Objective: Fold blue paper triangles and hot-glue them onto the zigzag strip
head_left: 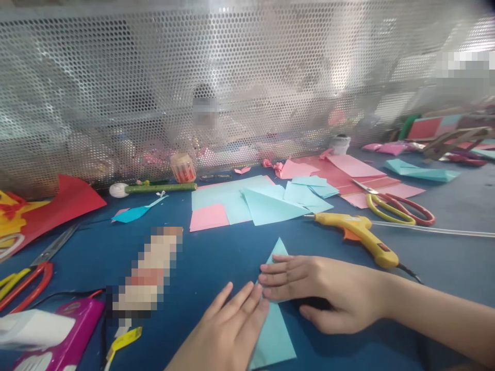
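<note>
A light blue folded paper (275,332) lies on the blue table, its narrow tip pointing away from me. My left hand (232,319) rests on its left edge with the fingers stretched out. From the right, my right hand (320,288) lies flat across the upper part, fingertips close to those of the left. Both hands press on the paper without gripping it. Just beyond my right hand is a yellow hot glue gun (356,232) with an orange trigger. Part of the folded paper is hidden beneath the hands.
Light blue sheets (270,203) and pink sheets (359,172) lie behind the hands. Scissors (394,206) rest at right, another pair (42,263) at left. A purple power strip (83,322) with a white plug (38,327) sits front left. A perforated metal panel (232,62) borders the table.
</note>
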Demonstrator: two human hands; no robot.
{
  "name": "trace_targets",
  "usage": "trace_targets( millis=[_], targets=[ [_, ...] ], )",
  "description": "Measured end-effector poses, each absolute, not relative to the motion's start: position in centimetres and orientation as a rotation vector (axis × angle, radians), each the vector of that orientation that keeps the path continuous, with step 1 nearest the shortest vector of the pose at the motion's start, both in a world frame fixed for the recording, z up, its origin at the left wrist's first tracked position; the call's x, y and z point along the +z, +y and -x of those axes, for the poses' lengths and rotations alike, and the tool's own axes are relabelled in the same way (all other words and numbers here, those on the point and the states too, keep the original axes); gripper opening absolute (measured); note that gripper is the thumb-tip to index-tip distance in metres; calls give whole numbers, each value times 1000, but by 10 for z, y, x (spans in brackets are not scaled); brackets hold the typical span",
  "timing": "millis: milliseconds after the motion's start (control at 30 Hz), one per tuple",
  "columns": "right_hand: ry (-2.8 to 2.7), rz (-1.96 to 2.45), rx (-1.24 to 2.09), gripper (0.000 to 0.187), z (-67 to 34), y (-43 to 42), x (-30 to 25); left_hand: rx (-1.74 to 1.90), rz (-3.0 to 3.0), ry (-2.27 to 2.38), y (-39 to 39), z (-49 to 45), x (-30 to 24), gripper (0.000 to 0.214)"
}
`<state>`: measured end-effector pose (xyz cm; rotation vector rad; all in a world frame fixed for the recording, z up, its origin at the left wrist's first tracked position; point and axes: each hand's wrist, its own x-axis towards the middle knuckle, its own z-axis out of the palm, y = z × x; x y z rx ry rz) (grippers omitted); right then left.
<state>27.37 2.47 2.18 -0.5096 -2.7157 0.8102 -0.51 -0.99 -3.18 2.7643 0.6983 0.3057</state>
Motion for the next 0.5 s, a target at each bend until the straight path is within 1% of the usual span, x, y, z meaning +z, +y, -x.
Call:
trace_targets(
  millis=[67, 167, 233, 300, 367, 433, 500],
  targets=[
    [-2711, 520, 796, 60, -273, 23, 22, 250, -2770, 701, -11, 2, -22, 74],
    [-2717, 531, 761, 56, -272, 20, 23, 146, -2761, 754, -14, -5, -9, 63],
    [-2733, 542, 743, 56, -271, 19, 23, 85, -2739, 785, -16, -8, -6, 61],
    [-2755, 553, 735, 57, -271, 19, 27, 43, -2707, 804, -16, -8, -5, 65],
    [-2783, 564, 751, 54, -272, 20, 35, 30, -2674, 794, -15, -5, 1, 73],
    [-2807, 578, 781, 49, -273, 22, 48, 55, -2643, 801, -14, 3, 18, 86],
    [-2797, 618, 790, 49, -273, 24, 63, 137, -2605, 920, -15, 14, 45, 92]
  ],
)
